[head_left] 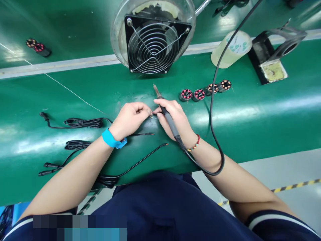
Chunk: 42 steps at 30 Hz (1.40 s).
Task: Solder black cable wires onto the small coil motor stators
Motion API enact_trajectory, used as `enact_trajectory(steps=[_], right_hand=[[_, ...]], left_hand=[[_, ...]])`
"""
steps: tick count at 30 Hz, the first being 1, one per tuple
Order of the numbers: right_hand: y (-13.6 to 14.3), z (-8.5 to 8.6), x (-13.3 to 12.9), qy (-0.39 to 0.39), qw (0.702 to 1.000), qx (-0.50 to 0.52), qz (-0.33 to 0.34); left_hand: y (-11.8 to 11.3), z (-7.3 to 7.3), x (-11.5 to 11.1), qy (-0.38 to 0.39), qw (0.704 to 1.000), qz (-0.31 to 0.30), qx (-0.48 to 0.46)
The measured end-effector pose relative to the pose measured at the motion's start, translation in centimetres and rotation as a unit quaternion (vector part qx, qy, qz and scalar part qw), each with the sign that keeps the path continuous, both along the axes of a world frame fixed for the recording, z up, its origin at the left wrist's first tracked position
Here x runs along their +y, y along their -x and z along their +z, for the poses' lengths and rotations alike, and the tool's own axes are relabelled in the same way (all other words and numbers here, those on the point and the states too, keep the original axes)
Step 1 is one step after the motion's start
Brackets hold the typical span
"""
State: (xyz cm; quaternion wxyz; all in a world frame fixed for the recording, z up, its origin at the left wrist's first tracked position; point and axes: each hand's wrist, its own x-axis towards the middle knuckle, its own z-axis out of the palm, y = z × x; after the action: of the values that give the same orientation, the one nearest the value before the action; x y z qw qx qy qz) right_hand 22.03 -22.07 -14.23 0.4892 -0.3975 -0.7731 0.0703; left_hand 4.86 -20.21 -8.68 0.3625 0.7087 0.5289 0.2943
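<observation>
My right hand (175, 117) is wrapped round the grey grip of a soldering iron (172, 124), its tip pointing up and away from me. The thumb and a fingertip of that hand also meet my left fingers. My left hand (132, 117), with a blue wrist strap (111, 139) behind it, pinches the thin wire end (150, 116) of a black cable. That cable's coil (85, 123) lies to the left, and its middle is hidden by the hand. Below my hands, two more black cable ends (152, 134) with bare copper tips rest on the green mat.
A fan with a wire guard (153, 50) stands ahead. Several small round black parts with copper or pink windings (199, 95) line up to the right. Beyond are a plastic bottle (230, 48) and an iron stand with sponge (273, 71). The iron's cord (213, 110) loops over my right forearm.
</observation>
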Motion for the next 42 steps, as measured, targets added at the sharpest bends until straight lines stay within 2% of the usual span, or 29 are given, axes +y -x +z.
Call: enact_trajectory(steps=[5,9,14,21,31,35,42], right_hand=[[-0.3,0.2,-0.2,-0.042,0.999,0.024,-0.005],[-0.1,0.3,-0.6,-0.083,0.995,0.035,0.034],[0.3,0.2,-0.7,-0.066,0.996,0.020,0.051],[0.2,0.1,-0.5,-0.033,0.997,0.047,0.057],[0.3,0.2,-0.7,-0.007,0.996,0.060,0.063],[0.3,0.2,-0.7,0.008,0.993,0.091,0.072],[0.0,0.2,-0.6,-0.003,0.996,0.070,0.062]], left_hand=[[-0.1,0.3,-0.2,0.002,1.000,0.003,-0.019],[-0.2,0.2,-0.1,-0.009,0.999,0.013,-0.042],[0.1,0.1,-0.2,-0.023,0.999,-0.010,-0.028],[0.6,0.1,-0.5,-0.057,0.996,-0.074,0.000],[0.8,0.4,-0.7,-0.071,0.992,-0.103,0.014],[0.9,0.4,-0.7,-0.103,0.986,-0.124,0.038],[0.3,0.8,-1.0,-0.116,0.985,-0.103,0.075]])
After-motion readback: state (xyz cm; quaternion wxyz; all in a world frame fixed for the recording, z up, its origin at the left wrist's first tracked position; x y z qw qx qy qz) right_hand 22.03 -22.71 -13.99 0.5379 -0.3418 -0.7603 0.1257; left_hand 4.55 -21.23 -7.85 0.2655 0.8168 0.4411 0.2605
